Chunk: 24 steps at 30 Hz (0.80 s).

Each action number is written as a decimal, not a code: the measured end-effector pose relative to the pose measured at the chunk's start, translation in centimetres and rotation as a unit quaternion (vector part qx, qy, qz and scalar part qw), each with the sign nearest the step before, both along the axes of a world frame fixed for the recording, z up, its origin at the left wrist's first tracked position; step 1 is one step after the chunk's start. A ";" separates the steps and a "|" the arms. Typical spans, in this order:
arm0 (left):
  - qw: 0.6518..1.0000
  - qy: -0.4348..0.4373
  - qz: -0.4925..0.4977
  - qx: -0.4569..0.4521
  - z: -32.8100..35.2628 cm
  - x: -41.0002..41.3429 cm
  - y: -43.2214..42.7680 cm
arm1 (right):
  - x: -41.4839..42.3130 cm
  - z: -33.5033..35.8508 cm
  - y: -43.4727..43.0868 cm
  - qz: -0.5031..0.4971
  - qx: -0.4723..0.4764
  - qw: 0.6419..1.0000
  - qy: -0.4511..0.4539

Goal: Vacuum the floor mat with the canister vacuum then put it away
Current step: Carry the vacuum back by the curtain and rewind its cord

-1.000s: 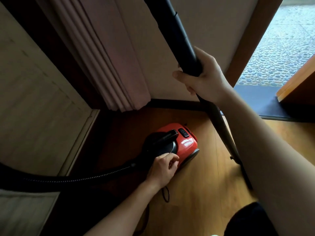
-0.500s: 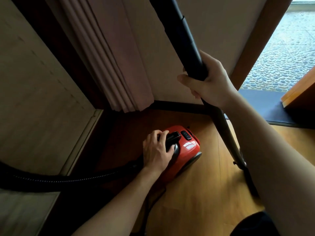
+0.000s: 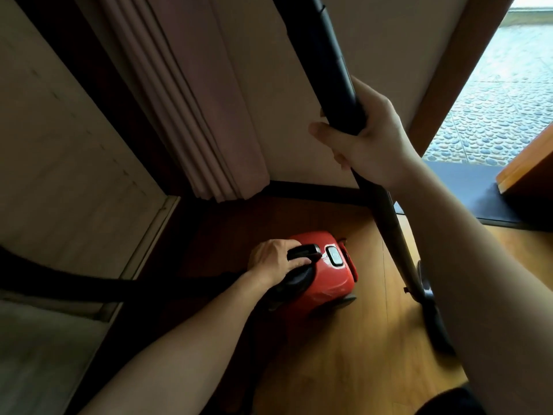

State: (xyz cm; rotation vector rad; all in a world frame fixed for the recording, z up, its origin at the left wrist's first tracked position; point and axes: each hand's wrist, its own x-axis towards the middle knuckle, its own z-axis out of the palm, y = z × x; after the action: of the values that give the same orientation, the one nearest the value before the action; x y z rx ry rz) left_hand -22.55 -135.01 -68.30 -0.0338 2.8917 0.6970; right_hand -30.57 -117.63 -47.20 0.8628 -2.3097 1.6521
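A small red canister vacuum (image 3: 329,280) sits on the wooden floor near the wall corner. My left hand (image 3: 275,260) is wrapped around its black carry handle (image 3: 303,253). A black hose (image 3: 89,287) runs from the canister off to the left. The black wand (image 3: 332,73) stands steeply upright, and my right hand (image 3: 368,136) grips it at mid length. Its lower end with the floor head (image 3: 431,313) rests on the floor to the right of the canister, partly hidden by my right arm.
Pink curtain folds (image 3: 203,115) hang in the corner just behind the canister. A pale wall panel (image 3: 59,145) stands at the left. At the right is a dark door sill (image 3: 466,187), pebbled paving (image 3: 490,115) outside and a wooden furniture edge (image 3: 526,166).
My left hand has moved from the canister's near side onto the carry handle and closed around it. The canister has turned and shifted slightly. My right hand keeps its hold on the wand.
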 end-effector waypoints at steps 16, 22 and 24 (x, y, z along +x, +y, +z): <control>0.995 0.006 -0.066 0.076 0.0 -0.3 1.5 | -1.2 0.0 0.9 -0.087 0.033 0.995 0.023; 0.989 -0.016 -0.048 0.136 -0.4 -1.3 0.9 | -1.3 -0.2 1.7 -0.019 0.066 0.997 0.022; 0.986 -0.030 -0.067 0.151 0.1 -2.3 0.4 | -1.3 -0.2 1.7 0.000 0.073 0.997 0.024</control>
State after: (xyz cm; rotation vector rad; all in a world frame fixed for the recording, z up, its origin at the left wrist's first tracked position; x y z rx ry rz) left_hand -24.82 -134.60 -68.19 0.1713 2.6693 1.0772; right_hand -31.87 -115.89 -47.39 0.9201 -2.4207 1.4592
